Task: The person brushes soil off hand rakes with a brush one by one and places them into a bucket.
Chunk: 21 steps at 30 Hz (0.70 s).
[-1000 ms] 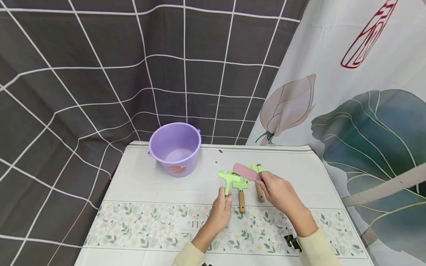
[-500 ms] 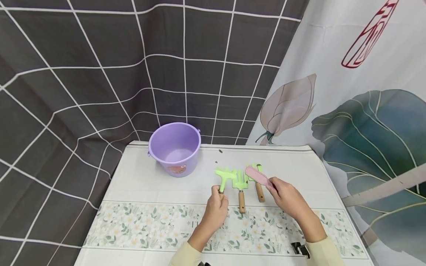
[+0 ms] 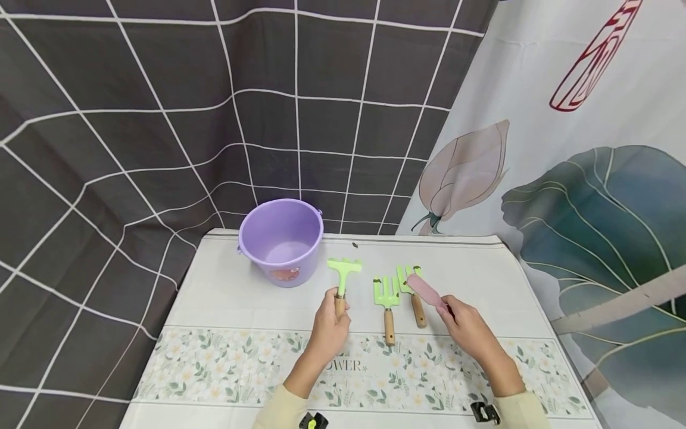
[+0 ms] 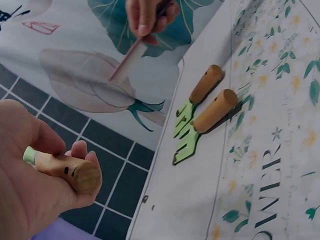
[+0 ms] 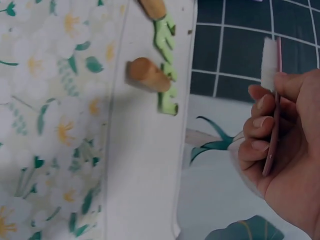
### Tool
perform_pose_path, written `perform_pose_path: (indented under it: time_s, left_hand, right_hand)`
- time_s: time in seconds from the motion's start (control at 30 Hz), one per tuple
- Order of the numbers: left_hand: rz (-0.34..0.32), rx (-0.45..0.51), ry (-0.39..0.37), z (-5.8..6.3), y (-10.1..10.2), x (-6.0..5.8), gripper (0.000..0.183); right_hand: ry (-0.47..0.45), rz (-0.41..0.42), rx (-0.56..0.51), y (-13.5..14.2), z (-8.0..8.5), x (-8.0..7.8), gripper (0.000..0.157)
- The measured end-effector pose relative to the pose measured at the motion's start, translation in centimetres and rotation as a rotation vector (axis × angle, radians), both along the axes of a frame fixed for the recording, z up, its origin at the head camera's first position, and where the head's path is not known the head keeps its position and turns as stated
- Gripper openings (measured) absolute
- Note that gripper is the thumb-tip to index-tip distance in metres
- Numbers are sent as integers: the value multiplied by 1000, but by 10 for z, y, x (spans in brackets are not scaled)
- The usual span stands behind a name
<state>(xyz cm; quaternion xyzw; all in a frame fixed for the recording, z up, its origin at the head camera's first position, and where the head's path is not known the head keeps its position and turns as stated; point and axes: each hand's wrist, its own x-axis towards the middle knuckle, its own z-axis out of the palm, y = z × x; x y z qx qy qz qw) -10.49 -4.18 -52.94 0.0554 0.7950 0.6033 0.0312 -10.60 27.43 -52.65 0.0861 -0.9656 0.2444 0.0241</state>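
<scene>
My left hand [image 3: 328,328] grips the wooden handle of a small green hand rake [image 3: 344,268], its head toward the back of the table. In the left wrist view the butt of that handle [image 4: 86,177] pokes out of the fist. My right hand [image 3: 471,328] holds a pink brush [image 3: 425,290] by its handle; white bristles [image 5: 269,65] show in the right wrist view. The brush is over a green garden fork [image 3: 417,307] with a wooden handle. Left of it lies a second green fork [image 3: 389,319]. Dark specks sit on both forks' tines.
A purple bucket [image 3: 286,241] stands at the back left of the white, flower-printed table [image 3: 455,256]. A small dark crumb [image 3: 355,245] lies near the back edge. Behind hang a dark grid curtain [image 3: 327,131] and a white one with plant prints [image 3: 466,173].
My left hand has carried the rake left, away from the forks and toward the bucket. My right hand has drawn the brush away from the rake to the right.
</scene>
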Motion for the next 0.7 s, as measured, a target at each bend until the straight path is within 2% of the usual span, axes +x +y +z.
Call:
perform_pose_path:
  time_s: [0.23,0.37,0.57,0.7]
  left_hand:
    - [21,88,-30,10,-20,-3,50]
    - [27,116,-13,18,-32,-3,52]
    - [53,108,-9,37,-51,-2,61]
    - [82,70,-9,50,-65,-5,61]
  right_hand:
    - [77,-42,10,6,-16,4,25]
    - [95,-55,10,8,-22,9,29]
    - [77,-97,28,11,-25,15,32]
    - [66,-115,35,14,-27,19,33]
